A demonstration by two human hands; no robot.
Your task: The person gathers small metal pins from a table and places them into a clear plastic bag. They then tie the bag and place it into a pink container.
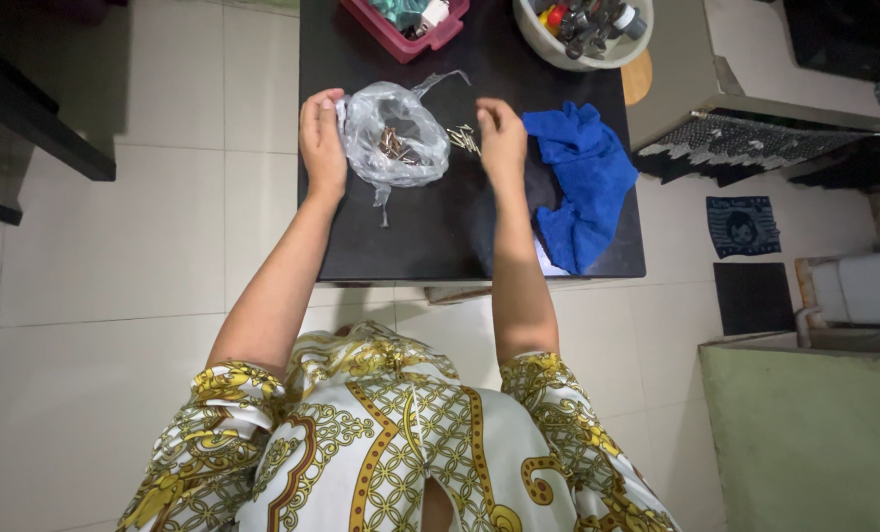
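Observation:
A clear plastic bag (pixel 392 133) with several small metal screws inside lies on the black table (pixel 430 232). My left hand (pixel 322 143) grips the bag's left edge. My right hand (pixel 502 143) rests to the right of the bag, its fingers curled beside a small pile of loose screws (pixel 464 138) on the tabletop; whether it pinches any of them is hidden. A crumpled blue cloth (pixel 583 182) lies just right of my right hand.
A red tray (pixel 400 41) and a white bowl (pixel 548 44) full of small bottles stand at the table's far edge. White tile floor surrounds the table. A dark bench sits at the left, a green box (pixel 804 424) at the lower right.

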